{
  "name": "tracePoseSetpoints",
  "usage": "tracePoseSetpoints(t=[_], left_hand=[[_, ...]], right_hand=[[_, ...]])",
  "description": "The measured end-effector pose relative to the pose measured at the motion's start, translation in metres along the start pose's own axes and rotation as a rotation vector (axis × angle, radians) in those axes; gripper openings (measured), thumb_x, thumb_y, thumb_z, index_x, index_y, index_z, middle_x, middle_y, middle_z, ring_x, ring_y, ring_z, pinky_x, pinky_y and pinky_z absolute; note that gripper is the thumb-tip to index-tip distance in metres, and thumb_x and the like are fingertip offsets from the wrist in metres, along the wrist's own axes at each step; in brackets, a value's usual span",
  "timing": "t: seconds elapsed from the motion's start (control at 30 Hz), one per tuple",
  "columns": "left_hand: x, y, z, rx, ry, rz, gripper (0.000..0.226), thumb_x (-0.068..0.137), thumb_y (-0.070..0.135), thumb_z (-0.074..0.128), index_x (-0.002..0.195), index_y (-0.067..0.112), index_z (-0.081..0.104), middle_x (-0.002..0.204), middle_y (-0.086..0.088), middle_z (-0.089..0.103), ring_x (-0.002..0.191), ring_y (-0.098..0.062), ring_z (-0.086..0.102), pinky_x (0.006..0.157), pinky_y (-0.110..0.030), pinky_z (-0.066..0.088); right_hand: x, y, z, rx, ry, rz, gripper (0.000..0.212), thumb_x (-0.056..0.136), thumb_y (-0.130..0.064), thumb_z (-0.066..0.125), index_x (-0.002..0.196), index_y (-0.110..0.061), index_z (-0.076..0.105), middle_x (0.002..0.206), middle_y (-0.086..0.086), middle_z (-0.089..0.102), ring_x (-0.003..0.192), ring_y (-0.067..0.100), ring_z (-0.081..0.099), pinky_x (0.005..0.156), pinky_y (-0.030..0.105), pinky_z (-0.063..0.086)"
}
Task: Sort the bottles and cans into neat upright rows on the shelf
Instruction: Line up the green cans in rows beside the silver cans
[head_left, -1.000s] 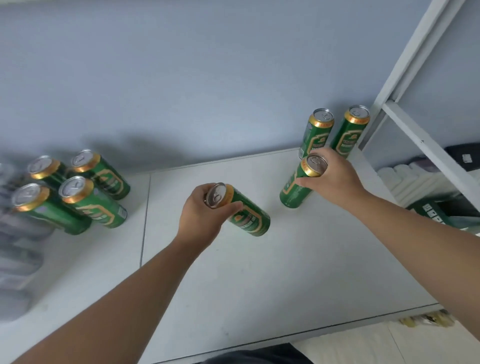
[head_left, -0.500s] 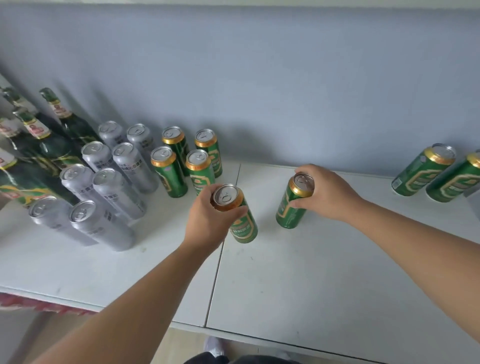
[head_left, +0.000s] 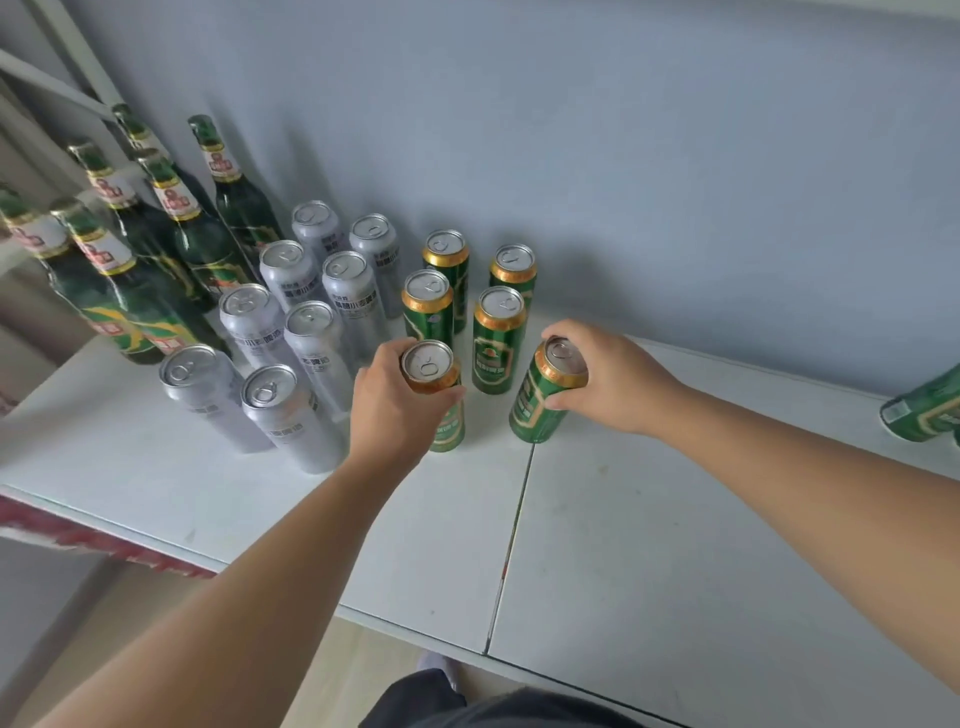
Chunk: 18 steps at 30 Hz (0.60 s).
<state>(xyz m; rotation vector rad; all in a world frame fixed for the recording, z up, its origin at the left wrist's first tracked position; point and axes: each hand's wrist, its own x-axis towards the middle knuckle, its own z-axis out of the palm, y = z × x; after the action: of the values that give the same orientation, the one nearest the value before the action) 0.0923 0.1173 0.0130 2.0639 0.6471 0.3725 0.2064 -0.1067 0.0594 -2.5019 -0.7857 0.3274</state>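
Head view: my left hand closes its grip round the top of a green can, which stands on the shelf nearer its back edge. My right hand grips a second green can just beside it, on the side toward the right edge.

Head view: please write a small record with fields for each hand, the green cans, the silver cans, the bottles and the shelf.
left hand: grips front-left green can at its top
right hand: grips front-right green can, which leans a little
standing green cans: four, upright, two by two, behind the held cans
silver cans: eight, upright, two columns, left of the green ones
bottles: green glass, upright, far left
shelf: white, with a seam between panels
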Motion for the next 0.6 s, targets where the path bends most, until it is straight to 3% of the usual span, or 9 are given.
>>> tracePoseSetpoints(t=[0.2,0.37,0.5,0.6], left_hand=[[0.022,-0.017,-0.013,-0.009,0.008,0.02,0.071,0.063,0.046,0.084,0.124,0.037,0.051,0.106,0.019,0.061,0.112,-0.018,0.058,0.094,-0.042,0.054],[0.032,-0.02,-0.018,0.027,-0.012,0.064,0.072,0.072,0.036,0.086,0.135,0.029,0.051,0.1,0.022,0.051,0.115,-0.012,0.045,0.093,-0.029,0.044],[0.04,-0.025,-0.022,0.032,-0.022,0.088,0.069,0.075,0.034,0.084,0.135,0.031,0.051,0.109,0.02,0.056,0.115,-0.013,0.043,0.094,-0.03,0.041],[0.046,-0.028,-0.025,0.035,-0.051,0.107,0.067,0.076,0.034,0.083,0.134,0.032,0.051,0.118,0.015,0.06,0.115,-0.016,0.043,0.095,-0.032,0.041]], right_hand=[[0.022,-0.032,0.025,-0.048,-0.045,-0.012,0.078,0.072,-0.03,0.087,0.137,-0.031,0.045,0.136,-0.006,0.054,0.116,0.018,0.056,0.097,0.037,0.049],[0.032,-0.052,0.04,-0.059,-0.091,-0.038,0.079,0.073,-0.028,0.087,0.138,-0.033,0.041,0.139,-0.008,0.051,0.119,0.017,0.055,0.097,0.037,0.05],[0.038,-0.063,0.044,-0.042,-0.117,-0.065,0.078,0.075,-0.022,0.086,0.138,-0.033,0.042,0.141,-0.008,0.05,0.121,0.016,0.053,0.095,0.03,0.047],[0.041,-0.07,0.048,-0.025,-0.149,-0.07,0.077,0.077,-0.017,0.085,0.138,-0.035,0.041,0.141,-0.007,0.047,0.122,0.017,0.052,0.096,0.032,0.049]])
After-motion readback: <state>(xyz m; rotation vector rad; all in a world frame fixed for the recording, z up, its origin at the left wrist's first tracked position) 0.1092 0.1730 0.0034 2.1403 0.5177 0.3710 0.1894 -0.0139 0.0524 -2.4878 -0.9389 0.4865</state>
